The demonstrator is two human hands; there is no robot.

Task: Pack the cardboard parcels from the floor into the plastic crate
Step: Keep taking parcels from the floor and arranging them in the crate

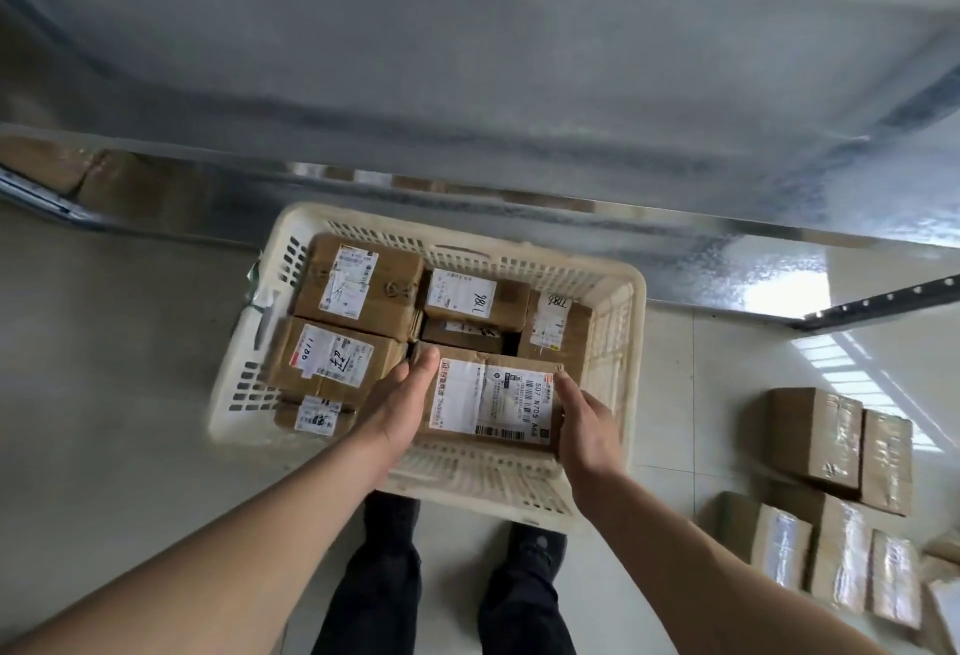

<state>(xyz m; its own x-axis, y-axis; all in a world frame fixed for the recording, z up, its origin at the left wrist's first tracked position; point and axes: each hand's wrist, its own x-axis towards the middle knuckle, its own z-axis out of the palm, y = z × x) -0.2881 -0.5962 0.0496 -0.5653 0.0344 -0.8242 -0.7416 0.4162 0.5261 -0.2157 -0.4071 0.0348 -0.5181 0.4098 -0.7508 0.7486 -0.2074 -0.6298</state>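
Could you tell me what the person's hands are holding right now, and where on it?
Both hands hold one labelled parcel over the crate: left hand on its left edge, right hand on its right edge.

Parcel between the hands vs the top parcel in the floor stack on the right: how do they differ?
The held parcel is inside the crate; the floor parcel sits outside on other boxes. The held parcel shows a large white shipping label face-up; the floor parcel shows only glossy tape. The left hand and right hand flank the held parcel; nothing touches the floor parcel. Both are brown cardboard.
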